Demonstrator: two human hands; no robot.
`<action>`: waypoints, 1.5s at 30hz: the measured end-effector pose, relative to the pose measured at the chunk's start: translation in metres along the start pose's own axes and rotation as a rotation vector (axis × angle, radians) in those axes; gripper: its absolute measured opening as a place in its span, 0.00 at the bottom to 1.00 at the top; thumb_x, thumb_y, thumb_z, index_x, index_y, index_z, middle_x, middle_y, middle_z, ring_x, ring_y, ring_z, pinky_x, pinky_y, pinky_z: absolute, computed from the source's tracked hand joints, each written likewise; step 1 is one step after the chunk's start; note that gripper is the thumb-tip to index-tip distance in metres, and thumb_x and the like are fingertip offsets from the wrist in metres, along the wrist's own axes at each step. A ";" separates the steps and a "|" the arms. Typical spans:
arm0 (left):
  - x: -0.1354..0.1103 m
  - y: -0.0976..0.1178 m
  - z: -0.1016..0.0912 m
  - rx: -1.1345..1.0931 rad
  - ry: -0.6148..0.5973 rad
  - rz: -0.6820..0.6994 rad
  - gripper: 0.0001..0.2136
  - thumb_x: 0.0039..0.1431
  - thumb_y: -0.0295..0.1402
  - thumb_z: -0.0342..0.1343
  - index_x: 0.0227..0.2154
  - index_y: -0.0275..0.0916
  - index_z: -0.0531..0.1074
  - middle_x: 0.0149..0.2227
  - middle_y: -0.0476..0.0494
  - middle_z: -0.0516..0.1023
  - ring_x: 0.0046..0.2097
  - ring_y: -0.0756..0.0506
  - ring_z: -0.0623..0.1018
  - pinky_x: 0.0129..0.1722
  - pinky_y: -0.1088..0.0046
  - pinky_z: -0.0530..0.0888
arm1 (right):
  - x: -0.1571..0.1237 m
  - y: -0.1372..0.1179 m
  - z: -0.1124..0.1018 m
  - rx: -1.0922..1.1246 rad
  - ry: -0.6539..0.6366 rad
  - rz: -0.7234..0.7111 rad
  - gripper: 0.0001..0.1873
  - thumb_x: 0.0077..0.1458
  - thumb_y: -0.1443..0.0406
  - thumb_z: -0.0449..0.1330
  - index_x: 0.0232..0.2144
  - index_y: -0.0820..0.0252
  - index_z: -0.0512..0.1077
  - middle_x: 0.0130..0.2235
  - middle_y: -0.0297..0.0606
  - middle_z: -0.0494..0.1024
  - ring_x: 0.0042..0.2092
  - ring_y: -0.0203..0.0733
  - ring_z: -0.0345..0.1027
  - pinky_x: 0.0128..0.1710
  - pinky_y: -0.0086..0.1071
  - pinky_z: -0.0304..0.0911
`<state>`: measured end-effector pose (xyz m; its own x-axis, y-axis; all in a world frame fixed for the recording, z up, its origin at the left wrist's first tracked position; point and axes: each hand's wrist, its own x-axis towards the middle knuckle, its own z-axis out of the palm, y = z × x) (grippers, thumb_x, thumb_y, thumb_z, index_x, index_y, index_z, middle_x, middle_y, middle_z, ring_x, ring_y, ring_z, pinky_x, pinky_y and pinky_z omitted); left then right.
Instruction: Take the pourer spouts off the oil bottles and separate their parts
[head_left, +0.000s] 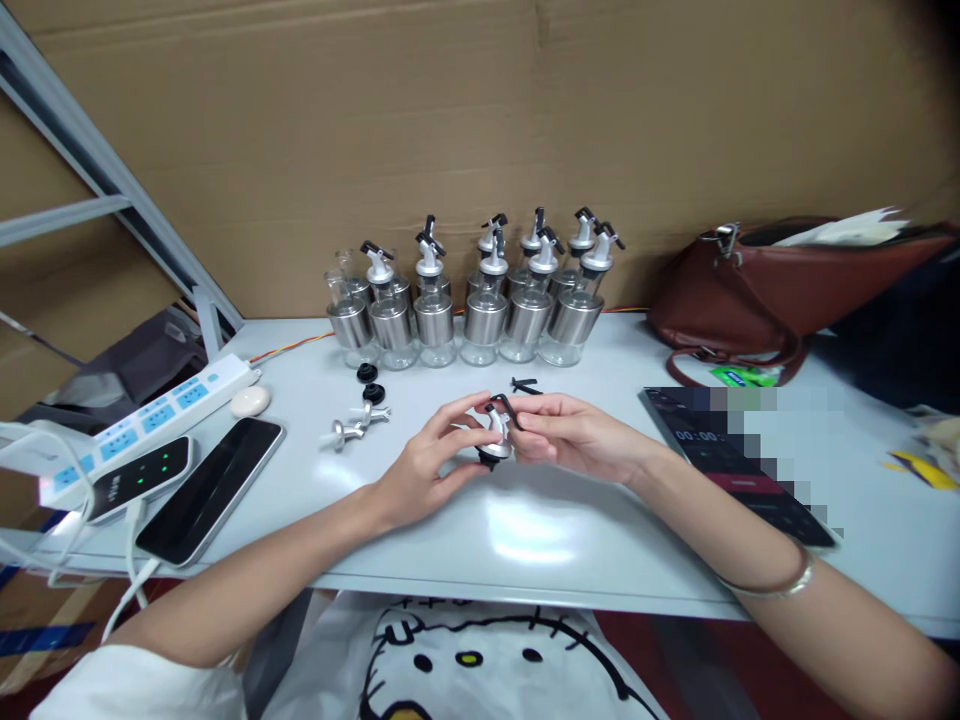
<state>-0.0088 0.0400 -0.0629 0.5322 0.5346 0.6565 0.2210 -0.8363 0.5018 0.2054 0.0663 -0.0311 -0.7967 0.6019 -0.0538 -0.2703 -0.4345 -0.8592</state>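
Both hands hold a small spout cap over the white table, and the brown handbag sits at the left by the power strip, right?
Not quite: the head view shows the brown handbag at the right, away from the power strip on the left. The left hand and right hand do hold the spout cap over the white table.

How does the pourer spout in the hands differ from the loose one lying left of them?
The held spout stands upright between the left hand and right hand, with a black lever and a black base ring; the loose spout lies on its side, untouched, with neither. Both are silver.
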 end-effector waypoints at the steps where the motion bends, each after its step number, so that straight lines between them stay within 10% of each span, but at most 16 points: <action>1: 0.000 0.000 0.000 -0.004 -0.004 0.000 0.18 0.58 0.24 0.54 0.51 0.42 0.66 0.60 0.34 0.60 0.49 0.46 0.74 0.48 0.64 0.75 | 0.000 0.000 0.000 0.003 -0.012 0.009 0.12 0.56 0.65 0.60 0.42 0.66 0.72 0.21 0.26 0.58 0.23 0.28 0.45 0.26 0.26 0.46; 24: 0.000 0.004 -0.002 -0.024 -0.053 -0.023 0.17 0.61 0.25 0.51 0.52 0.40 0.64 0.61 0.32 0.61 0.60 0.42 0.67 0.52 0.61 0.72 | -0.001 0.001 -0.004 0.081 -0.060 0.063 0.12 0.56 0.66 0.60 0.43 0.66 0.71 0.20 0.25 0.55 0.23 0.28 0.43 0.25 0.26 0.46; 45: 0.000 0.001 0.000 0.011 -0.010 -0.113 0.14 0.55 0.28 0.59 0.45 0.38 0.69 0.59 0.32 0.64 0.50 0.44 0.75 0.50 0.60 0.74 | 0.005 0.006 0.000 -0.018 0.043 0.036 0.08 0.55 0.64 0.61 0.33 0.66 0.72 0.20 0.26 0.58 0.24 0.29 0.46 0.27 0.27 0.48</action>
<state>-0.0086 0.0391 -0.0620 0.5118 0.6241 0.5904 0.2893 -0.7723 0.5656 0.1999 0.0673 -0.0363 -0.7815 0.6147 -0.1068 -0.2317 -0.4449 -0.8651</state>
